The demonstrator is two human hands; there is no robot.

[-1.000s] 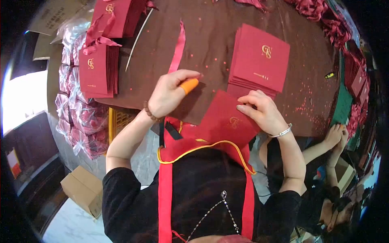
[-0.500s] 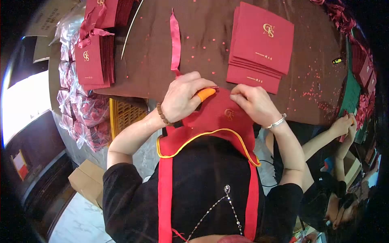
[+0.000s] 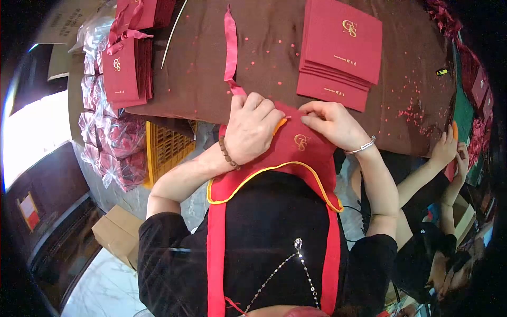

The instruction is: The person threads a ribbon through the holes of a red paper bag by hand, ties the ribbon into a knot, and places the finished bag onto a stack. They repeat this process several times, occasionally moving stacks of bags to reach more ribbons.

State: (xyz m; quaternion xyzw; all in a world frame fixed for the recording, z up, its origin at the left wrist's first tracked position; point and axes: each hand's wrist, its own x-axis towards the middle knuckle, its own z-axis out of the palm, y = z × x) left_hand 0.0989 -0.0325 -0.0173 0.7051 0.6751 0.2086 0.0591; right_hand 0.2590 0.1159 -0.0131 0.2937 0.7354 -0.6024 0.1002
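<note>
bag (image 3: pixel 297 150): matt paper, gold foil | ribbon (image 3: pixel 230 45): glossy satin | tbl (image 3: pixel 269 58): matt cloth

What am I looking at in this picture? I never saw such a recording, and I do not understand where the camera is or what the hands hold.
There is no machine: a person works with two bare hands. The one camera sits on the person's head and looks down, so the red apron shows at the bottom. The left hand, with a bead bracelet, and the right hand, with a silver bangle, both grip a flat red bag with a gold logo at the edge of the brown table. A red ribbon runs from the left hand across the table. Farther off lies a stack of the same bags, and at the left are bags with ribbons. At the right, another person's hands show.
</note>
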